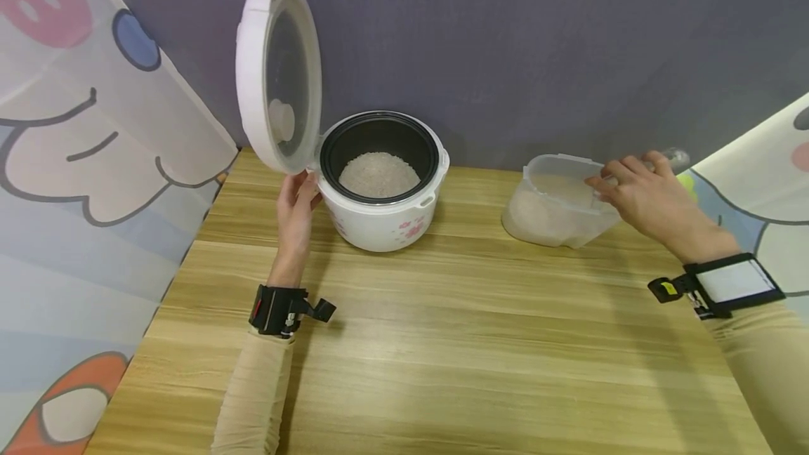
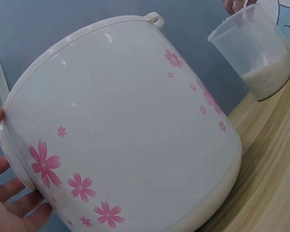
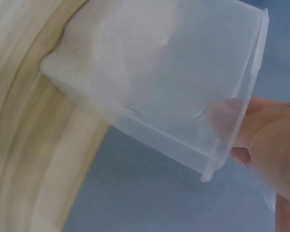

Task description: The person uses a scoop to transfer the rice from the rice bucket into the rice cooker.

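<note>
A white rice cooker (image 1: 385, 223) with pink flowers stands at the back left of the table. Its lid (image 1: 253, 76) is raised to the left, and white rice (image 1: 379, 175) is heaped in the dark inner pot (image 1: 373, 133). My left hand (image 1: 296, 206) grips the cooker's left side below the lid, fingers curled at the side handle (image 2: 14, 162). To the right stands a translucent container (image 3: 150, 63) part full of rice. My right hand (image 1: 657, 195) is at its right rim, fingertips reaching inside. It holds a clear rounded plastic piece (image 1: 678, 159), mostly hidden by the hand.
The wood-grain table (image 1: 442, 343) carries both vessels near its back edge. Behind it rises a plain grey-purple wall (image 1: 480, 48). Cartoon-printed sheets (image 1: 76, 244) stand along the left and right sides. The raised lid stands tall over my left hand.
</note>
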Demonstrator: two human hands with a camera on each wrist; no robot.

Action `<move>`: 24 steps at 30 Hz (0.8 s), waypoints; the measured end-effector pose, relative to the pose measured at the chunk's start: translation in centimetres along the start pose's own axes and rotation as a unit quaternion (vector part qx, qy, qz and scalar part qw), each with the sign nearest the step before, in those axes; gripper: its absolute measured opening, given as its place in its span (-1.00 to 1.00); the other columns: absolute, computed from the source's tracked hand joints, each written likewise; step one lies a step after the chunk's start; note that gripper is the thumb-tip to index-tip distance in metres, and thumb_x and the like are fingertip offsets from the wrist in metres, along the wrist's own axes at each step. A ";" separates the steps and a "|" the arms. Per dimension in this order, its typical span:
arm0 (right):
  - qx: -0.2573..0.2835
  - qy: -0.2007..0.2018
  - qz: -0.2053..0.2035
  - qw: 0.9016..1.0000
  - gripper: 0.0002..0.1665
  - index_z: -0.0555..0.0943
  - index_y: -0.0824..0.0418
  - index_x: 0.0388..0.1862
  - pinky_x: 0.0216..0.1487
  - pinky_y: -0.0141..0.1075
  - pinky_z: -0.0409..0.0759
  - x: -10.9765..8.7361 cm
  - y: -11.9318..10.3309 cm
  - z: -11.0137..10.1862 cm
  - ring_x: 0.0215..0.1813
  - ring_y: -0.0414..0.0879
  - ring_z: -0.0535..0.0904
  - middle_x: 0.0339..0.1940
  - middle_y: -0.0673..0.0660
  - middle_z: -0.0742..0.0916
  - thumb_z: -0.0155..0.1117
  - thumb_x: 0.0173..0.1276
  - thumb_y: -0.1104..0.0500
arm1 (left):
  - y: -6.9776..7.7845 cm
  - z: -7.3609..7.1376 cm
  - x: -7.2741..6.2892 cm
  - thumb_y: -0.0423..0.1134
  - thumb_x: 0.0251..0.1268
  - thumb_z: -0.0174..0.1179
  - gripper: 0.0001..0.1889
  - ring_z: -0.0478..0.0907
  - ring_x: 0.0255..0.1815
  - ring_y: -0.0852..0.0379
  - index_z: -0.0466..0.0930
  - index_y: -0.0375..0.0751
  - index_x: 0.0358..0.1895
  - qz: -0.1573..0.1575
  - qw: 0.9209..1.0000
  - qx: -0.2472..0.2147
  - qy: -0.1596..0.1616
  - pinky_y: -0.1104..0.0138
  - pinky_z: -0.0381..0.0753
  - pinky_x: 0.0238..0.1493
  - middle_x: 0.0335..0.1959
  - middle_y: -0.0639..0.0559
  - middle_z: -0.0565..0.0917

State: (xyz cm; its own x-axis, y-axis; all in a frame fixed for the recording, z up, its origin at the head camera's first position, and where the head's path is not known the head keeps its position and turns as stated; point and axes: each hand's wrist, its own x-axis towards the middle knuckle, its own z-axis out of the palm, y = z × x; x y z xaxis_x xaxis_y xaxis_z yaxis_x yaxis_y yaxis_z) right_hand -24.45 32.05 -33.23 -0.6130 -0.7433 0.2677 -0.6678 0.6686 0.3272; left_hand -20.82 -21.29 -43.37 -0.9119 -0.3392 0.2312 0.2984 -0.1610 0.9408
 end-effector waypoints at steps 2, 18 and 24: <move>0.014 -0.002 0.010 1.000 -0.57 0.74 0.26 0.06 0.15 0.32 0.31 -0.1 0.1 0.2 -0.06 0.28 0.56 -0.13 0.28 0.69 0.48 0.16 0.28 | -0.1 0.0 0.0 -0.20 0.64 0.04 -0.58 0.51 0.30 0.08 0.44 -0.18 0.44 -0.001 1.000 -0.002 -0.001 -0.06 0.42 0.44 0.28 0.00 0.55; 0.144 0.026 0.038 0.989 -0.50 0.78 0.26 -0.06 0.07 0.42 0.14 -0.6 1.3 2.0 -0.18 0.21 0.50 -0.20 0.28 0.73 0.59 -0.09 0.40 | -0.1 0.1 0.0 -0.22 0.64 0.03 -0.59 0.51 0.27 0.10 0.44 -0.20 0.43 -0.004 1.000 -0.007 0.002 -0.05 0.42 0.43 0.25 0.02 0.55; 0.165 0.040 0.043 0.985 -0.68 0.77 0.28 -0.04 0.03 0.37 0.10 -0.8 1.5 2.2 -0.19 0.20 0.48 -0.17 0.31 0.72 0.43 0.28 0.14 | 0.0 0.1 0.1 -0.21 0.64 0.04 -0.59 0.51 0.28 0.10 0.44 -0.19 0.43 -0.003 1.000 -0.003 0.002 -0.04 0.43 0.43 0.26 0.02 0.55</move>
State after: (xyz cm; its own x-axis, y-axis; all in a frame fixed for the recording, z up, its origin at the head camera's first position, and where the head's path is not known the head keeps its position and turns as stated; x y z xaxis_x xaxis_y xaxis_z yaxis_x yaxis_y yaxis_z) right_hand -25.94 33.69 -34.90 -0.6466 -0.6748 0.3557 -0.7243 0.6894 -0.0090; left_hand -20.89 -21.26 -43.33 -0.9120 -0.3430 0.2251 0.2951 -0.1676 0.9406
